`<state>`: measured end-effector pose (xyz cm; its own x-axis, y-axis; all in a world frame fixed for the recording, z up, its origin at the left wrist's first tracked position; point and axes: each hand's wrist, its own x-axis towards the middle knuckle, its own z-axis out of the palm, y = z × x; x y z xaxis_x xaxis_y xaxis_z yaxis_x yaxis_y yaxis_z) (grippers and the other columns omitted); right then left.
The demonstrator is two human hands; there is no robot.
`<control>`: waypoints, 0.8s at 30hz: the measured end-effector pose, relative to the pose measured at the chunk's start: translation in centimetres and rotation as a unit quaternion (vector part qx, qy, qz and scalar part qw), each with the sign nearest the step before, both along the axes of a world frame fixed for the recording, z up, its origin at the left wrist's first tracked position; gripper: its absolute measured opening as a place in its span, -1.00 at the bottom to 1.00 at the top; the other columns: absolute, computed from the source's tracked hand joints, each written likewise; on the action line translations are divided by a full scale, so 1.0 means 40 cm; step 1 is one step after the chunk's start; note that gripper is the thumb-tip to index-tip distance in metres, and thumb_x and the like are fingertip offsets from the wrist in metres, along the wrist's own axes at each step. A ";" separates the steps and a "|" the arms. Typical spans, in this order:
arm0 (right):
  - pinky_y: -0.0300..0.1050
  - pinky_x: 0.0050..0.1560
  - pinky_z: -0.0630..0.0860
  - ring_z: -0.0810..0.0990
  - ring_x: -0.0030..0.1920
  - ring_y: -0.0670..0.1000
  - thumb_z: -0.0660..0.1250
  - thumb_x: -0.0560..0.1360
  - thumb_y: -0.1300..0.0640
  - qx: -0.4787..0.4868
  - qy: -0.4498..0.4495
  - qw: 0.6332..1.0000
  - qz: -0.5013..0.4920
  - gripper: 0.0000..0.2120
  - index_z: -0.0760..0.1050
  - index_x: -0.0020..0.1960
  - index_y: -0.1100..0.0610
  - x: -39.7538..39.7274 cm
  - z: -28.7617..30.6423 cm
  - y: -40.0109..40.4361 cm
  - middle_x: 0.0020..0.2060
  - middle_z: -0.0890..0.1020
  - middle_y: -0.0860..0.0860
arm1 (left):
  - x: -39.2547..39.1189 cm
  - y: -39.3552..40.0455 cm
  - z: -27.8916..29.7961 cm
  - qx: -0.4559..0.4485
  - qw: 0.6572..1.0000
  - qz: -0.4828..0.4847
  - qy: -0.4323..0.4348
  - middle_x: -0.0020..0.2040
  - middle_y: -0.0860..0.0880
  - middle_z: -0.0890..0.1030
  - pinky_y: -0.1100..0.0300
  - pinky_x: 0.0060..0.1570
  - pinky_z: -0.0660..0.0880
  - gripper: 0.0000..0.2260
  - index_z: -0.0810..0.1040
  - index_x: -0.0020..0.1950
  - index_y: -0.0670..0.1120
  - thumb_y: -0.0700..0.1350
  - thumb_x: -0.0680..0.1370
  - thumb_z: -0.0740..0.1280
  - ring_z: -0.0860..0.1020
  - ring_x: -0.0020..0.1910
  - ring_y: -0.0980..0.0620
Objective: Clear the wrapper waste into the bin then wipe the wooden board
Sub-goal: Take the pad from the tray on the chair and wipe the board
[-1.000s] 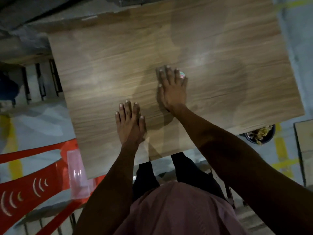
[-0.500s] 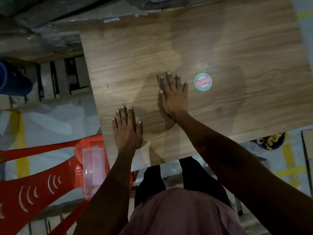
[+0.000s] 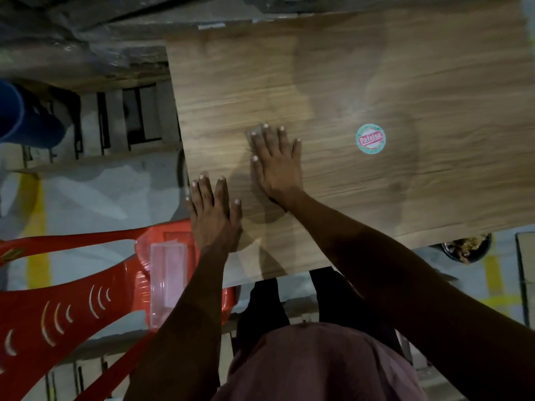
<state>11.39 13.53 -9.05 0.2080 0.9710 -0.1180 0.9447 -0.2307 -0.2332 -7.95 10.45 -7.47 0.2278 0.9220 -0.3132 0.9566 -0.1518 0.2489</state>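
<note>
The wooden board [image 3: 362, 70] fills the upper right of the head view. My right hand [image 3: 275, 160] lies flat on it with straight fingers, and a small pale edge of something thin [image 3: 251, 134] shows under the fingertips; I cannot tell what it is. My left hand [image 3: 214, 215] presses flat on the board's left edge, fingers straight. A round green and red sticker [image 3: 370, 138] lies on the board, well to the right of my right hand. A dark bin [image 3: 466, 250] with waste in it stands on the floor below the board's near right edge.
A red plastic chair [image 3: 72, 308] stands at the lower left, with a clear plastic container [image 3: 168, 282] on its seat. A blue barrel [image 3: 20, 114] is at the far left. Wooden slats [image 3: 130, 117] and a grey floor with yellow lines lie left of the board.
My right hand has slid left across the board, off the round sticker it covered, which now lies bare to its right. My left hand has stayed flat near the board's left edge.
</note>
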 end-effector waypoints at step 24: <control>0.38 0.57 -0.19 -0.13 0.66 0.19 -0.15 0.70 -0.13 -0.044 0.057 0.997 0.012 -0.44 -0.02 0.67 -0.04 -0.298 0.036 0.119 0.68 -0.04 0.00 | -0.109 -0.076 -0.030 0.002 0.988 0.133 -0.075 0.66 -0.22 0.03 -0.13 0.61 -0.01 -0.33 0.00 0.66 -0.14 0.16 0.67 0.14 -0.03 0.65 -0.16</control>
<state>-0.53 18.27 -7.62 0.1649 0.9606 -0.2239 0.9190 -0.2321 -0.3188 -12.31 7.40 -8.69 0.0212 0.9566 -0.2906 0.9155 0.0982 0.3901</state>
